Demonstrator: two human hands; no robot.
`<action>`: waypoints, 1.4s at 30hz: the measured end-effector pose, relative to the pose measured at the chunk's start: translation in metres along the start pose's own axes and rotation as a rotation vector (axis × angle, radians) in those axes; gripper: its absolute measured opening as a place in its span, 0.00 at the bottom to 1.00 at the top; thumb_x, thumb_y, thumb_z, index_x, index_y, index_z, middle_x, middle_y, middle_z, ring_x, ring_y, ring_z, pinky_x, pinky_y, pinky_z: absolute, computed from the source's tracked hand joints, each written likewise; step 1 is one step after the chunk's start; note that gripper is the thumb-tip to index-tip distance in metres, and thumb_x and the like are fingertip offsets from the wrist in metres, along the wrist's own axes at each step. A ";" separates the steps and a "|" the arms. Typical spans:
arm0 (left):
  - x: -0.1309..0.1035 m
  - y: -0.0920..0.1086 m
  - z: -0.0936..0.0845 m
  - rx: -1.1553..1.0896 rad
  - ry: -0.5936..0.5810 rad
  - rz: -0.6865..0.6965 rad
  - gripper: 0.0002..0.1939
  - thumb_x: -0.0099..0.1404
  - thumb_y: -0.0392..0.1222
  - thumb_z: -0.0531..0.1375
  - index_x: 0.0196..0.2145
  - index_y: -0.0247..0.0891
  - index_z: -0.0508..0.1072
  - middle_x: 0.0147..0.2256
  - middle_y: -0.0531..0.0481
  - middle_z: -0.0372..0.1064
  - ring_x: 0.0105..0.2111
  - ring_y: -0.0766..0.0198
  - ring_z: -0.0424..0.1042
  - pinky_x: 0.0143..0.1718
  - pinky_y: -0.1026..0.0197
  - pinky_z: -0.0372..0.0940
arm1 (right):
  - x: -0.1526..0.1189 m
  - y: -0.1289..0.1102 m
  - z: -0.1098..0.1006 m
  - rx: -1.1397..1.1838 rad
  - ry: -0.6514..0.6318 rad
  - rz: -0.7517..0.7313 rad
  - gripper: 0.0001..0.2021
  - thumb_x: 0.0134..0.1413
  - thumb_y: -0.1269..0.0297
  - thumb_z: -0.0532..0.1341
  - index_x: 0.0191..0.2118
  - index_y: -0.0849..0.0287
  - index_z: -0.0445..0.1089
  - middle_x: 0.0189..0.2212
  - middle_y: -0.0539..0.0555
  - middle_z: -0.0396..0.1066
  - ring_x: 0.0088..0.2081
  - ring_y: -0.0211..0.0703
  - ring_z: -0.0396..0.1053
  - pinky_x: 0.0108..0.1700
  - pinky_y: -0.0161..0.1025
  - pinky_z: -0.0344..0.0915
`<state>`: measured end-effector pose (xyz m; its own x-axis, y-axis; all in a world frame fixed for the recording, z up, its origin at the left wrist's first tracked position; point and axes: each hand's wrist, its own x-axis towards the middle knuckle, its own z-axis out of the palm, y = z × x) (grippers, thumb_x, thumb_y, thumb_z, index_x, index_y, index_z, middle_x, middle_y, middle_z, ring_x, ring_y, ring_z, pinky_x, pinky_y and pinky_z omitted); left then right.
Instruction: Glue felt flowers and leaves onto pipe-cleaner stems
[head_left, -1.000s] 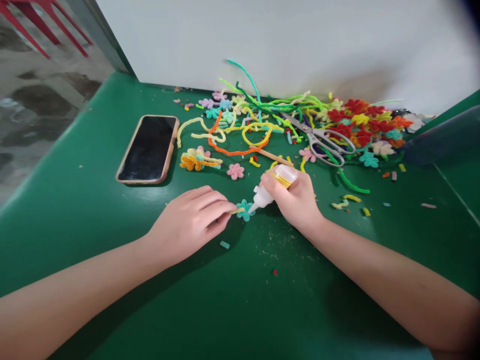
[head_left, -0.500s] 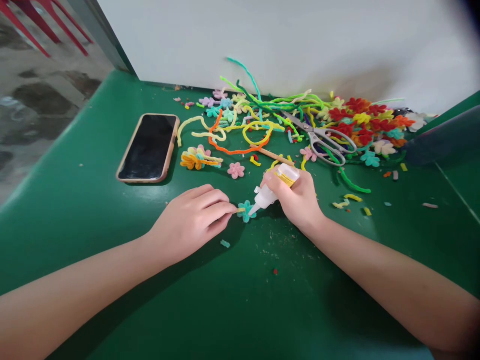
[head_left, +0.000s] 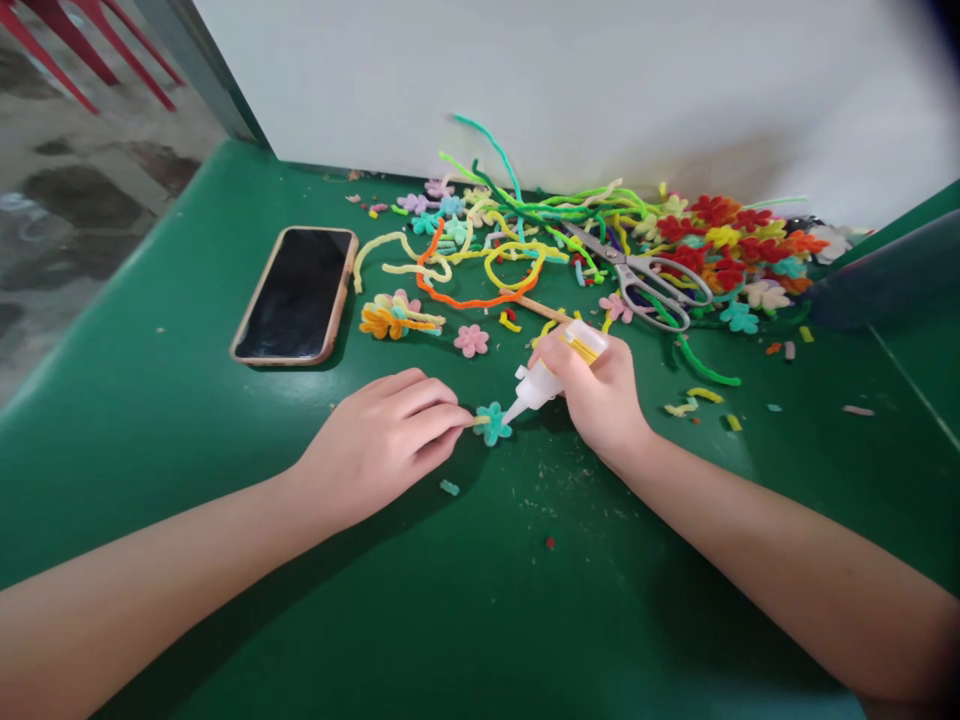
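Note:
My left hand (head_left: pixel 397 430) pinches a short pale-yellow piece of pipe cleaner (head_left: pixel 480 421), whose end lies over a teal pipe-cleaner flower (head_left: pixel 495 430). My right hand (head_left: pixel 604 390) is wrapped round a white glue bottle (head_left: pixel 559 365) with a yellow label. The bottle tilts down to the left, its narrow nozzle at the flower's right petals; whether the tip touches them I cannot tell. Beyond the hands lie a pink flower (head_left: pixel 471 341) and a small bunch of orange, yellow and pink flowers (head_left: pixel 397 316).
A phone (head_left: pixel 296 295) lies at the left on the green table (head_left: pixel 420 620). Grey scissors (head_left: pixel 637 275) rest on tangled pipe cleaners (head_left: pixel 525 205) along the white wall. Red and orange flowers (head_left: pixel 720 235) are heaped at the back right. Cut scraps (head_left: pixel 705 396) are scattered about.
My right hand has drawn the glue bottle slightly to the right, so the nozzle has gone from the flower's middle to its right edge. My left hand stays put.

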<state>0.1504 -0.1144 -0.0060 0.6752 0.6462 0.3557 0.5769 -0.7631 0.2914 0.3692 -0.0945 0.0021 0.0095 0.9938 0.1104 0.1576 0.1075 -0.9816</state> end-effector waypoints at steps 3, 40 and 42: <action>0.001 0.000 0.000 -0.001 0.006 0.008 0.07 0.65 0.33 0.57 0.38 0.38 0.75 0.33 0.51 0.72 0.33 0.64 0.67 0.36 0.60 0.64 | 0.000 0.000 0.001 -0.075 -0.030 -0.023 0.16 0.52 0.59 0.61 0.18 0.58 0.62 0.16 0.46 0.62 0.22 0.33 0.61 0.24 0.33 0.60; 0.003 0.003 -0.001 -0.048 0.036 0.061 0.06 0.64 0.34 0.60 0.40 0.38 0.71 0.42 0.50 0.75 0.44 0.60 0.71 0.48 0.56 0.66 | 0.001 0.000 0.001 -0.099 -0.070 -0.056 0.15 0.53 0.57 0.61 0.20 0.57 0.62 0.19 0.47 0.63 0.25 0.35 0.62 0.28 0.33 0.60; 0.004 0.003 -0.001 -0.041 0.039 0.041 0.06 0.64 0.36 0.60 0.40 0.38 0.71 0.41 0.50 0.75 0.43 0.60 0.71 0.47 0.56 0.66 | 0.001 0.000 0.001 -0.096 -0.075 -0.053 0.15 0.53 0.57 0.61 0.20 0.57 0.63 0.19 0.47 0.64 0.25 0.35 0.63 0.28 0.33 0.61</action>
<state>0.1546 -0.1138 -0.0032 0.6790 0.6140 0.4025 0.5291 -0.7893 0.3115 0.3678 -0.0933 0.0019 -0.0747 0.9864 0.1461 0.2493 0.1604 -0.9551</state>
